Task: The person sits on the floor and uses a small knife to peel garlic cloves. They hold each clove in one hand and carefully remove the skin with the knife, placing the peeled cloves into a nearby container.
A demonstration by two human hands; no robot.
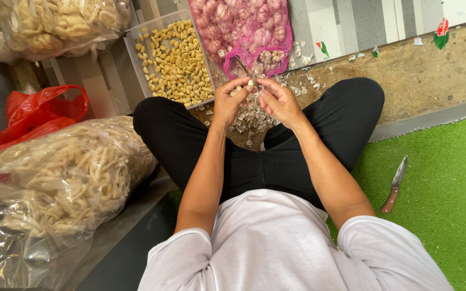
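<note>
I sit cross-legged in black trousers and a white shirt. My left hand and my right hand meet above my knees, both pinching one small garlic clove between the fingertips. Just beyond them lies a pink mesh bag of garlic bulbs. A clear plastic tray of peeled cloves sits to its left. Dry garlic skins are scattered on the floor below my hands.
A knife with a wooden handle lies on the green artificial turf at my right. Large clear bags of pale ring-shaped snacks sit at my left and far left top, with a red plastic bag between them.
</note>
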